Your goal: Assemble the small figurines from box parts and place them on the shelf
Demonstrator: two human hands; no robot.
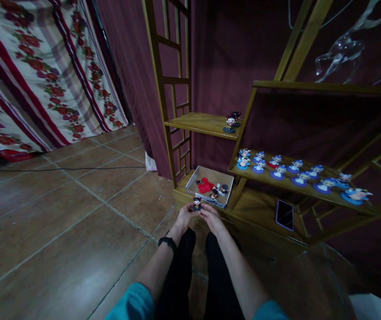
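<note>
Between my two hands, in front of the cardboard box [228, 189], is a small black-haired figurine [197, 204] on a dark round base, upright and facing me. My left hand [186, 215] grips its base from the left, the fingers closed. On the other side my right hand [210, 215] pinches the same base. Inside the box lie several red pieces [205, 185] and a few more small figurines [215, 192], some tipped over. Similar black-haired figurines [230, 122] stand at the right end of the small upper shelf [197, 121].
Several blue-and-white figurines [279, 171] stand in rows on the right shelf [323, 194]. A phone [284, 215] lies on the lower board. A clear glass animal [342, 51] stands on the top right shelf. A black cable [77, 169] crosses the tiled floor.
</note>
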